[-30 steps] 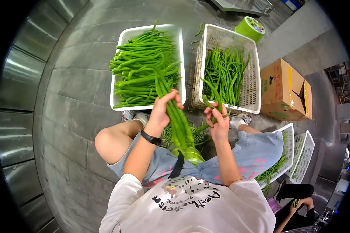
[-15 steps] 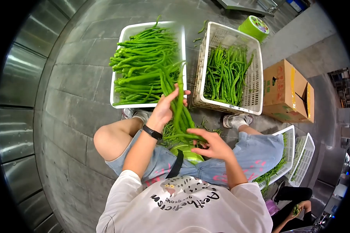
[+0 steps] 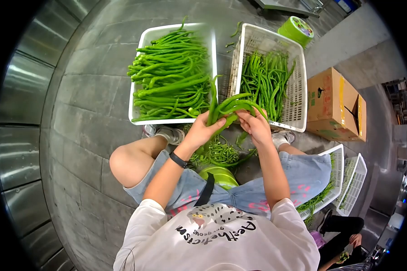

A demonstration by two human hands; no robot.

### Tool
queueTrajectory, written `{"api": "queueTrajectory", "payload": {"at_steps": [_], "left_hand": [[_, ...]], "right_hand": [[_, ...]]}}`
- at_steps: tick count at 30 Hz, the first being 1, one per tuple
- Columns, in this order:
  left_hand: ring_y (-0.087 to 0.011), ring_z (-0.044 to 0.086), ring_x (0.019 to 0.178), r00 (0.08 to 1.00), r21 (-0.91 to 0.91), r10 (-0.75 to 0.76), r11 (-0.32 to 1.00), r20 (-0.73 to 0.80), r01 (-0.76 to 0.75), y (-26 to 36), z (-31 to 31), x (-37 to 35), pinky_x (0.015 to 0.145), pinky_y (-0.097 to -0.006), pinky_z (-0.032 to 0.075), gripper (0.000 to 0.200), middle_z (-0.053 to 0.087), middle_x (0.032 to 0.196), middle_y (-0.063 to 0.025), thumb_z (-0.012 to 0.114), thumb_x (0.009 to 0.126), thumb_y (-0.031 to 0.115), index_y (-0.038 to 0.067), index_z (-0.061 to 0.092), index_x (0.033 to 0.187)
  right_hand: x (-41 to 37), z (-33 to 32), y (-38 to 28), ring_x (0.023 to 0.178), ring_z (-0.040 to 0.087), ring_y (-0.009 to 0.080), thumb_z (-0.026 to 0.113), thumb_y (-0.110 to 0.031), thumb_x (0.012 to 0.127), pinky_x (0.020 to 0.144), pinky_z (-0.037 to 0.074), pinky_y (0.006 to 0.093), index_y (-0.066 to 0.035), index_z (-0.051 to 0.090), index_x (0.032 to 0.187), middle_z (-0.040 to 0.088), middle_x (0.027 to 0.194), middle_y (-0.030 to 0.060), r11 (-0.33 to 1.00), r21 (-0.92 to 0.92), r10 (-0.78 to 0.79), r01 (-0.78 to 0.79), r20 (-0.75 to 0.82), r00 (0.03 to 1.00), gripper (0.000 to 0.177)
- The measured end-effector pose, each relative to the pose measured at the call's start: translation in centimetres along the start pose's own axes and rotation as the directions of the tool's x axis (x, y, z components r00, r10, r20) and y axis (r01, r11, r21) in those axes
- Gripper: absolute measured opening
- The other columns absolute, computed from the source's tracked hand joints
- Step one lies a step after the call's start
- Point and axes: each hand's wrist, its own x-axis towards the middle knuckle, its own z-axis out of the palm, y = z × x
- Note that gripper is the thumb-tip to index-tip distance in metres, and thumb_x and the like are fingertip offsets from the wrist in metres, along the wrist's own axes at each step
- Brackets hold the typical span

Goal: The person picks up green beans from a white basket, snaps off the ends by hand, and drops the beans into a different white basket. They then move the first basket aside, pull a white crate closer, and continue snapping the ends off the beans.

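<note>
My left hand (image 3: 203, 128) is closed around a bunch of long green chili peppers (image 3: 215, 108) in front of my knees. The peppers bend over to the right, where my right hand (image 3: 256, 126) pinches their ends. Beyond my left hand stands a white tub (image 3: 135, 108) heaped with long green peppers (image 3: 172, 86), mostly lying side by side. A white slatted crate (image 3: 300, 86) with more green peppers (image 3: 264, 88) is just past my right hand. Below the hands, small green trimmings (image 3: 222, 152) lie in a pile on the floor.
I sit over a green stool (image 3: 219, 177). At the right are a cardboard box (image 3: 325, 101), another green stool (image 3: 298, 30) and white baskets (image 3: 352, 185) with green pieces. A person (image 3: 343, 232) in dark clothes sits at lower right, holding something green.
My right hand has risen from near my lap to the pepper ends, and its fingers have closed. The bunch now curves rightward between both hands. The other person's hands have shifted.
</note>
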Motion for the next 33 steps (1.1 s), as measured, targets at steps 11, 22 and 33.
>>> {"api": "queueTrajectory", "payload": {"at_steps": [11, 22, 33], "left_hand": [[-0.0120, 0.059, 0.086, 1.000, -0.121, -0.024, 0.992, -0.003, 0.023, -0.3, -0.3, 0.0, 0.079, -0.0264, 0.047, 0.027, 0.063, 0.096, -0.0035, 0.064, 0.088, 0.017, 0.001, 0.059, 0.109], [-0.0103, 0.053, 0.075, 0.900, -0.305, -0.073, 0.950, -0.430, -0.068, 0.0, -3.8, 1.2, 0.067, -0.0262, 0.046, 0.021, 0.063, 0.090, -0.0029, 0.062, 0.089, 0.020, 0.005, 0.061, 0.103], [-0.0086, 0.051, 0.068, 0.902, -0.293, -0.111, 0.956, -0.416, -0.017, 0.1, -3.0, 0.9, 0.061, -0.0243, 0.044, 0.021, 0.056, 0.078, 0.0015, 0.065, 0.086, 0.018, 0.004, 0.061, 0.102]], "right_hand": [[0.9, -1.9, 2.2, 0.038, 0.028, 0.0033, 0.049, -0.019, 0.096, 0.036, 0.021, 0.0177, 0.003, 0.061, 0.097, 0.045, 0.063, -0.0001, 0.684, 0.656, 0.095, -0.320, 0.354, 0.930, 0.025], [-3.1, -6.2, 1.5, 0.049, 0.055, 0.0116, 0.078, -0.024, 0.072, 0.046, 0.042, 0.0262, 0.003, 0.056, 0.105, 0.061, 0.063, 0.0081, 0.548, -0.828, 0.131, -0.120, -0.057, 0.990, 0.048], [-2.4, -0.5, 4.6, 0.063, 0.051, 0.0047, 0.074, -0.023, 0.077, 0.060, 0.041, 0.0221, -0.001, 0.069, 0.085, 0.061, 0.070, 0.0015, 0.865, -0.488, -0.083, 0.117, 0.091, 0.992, 0.024]]}}
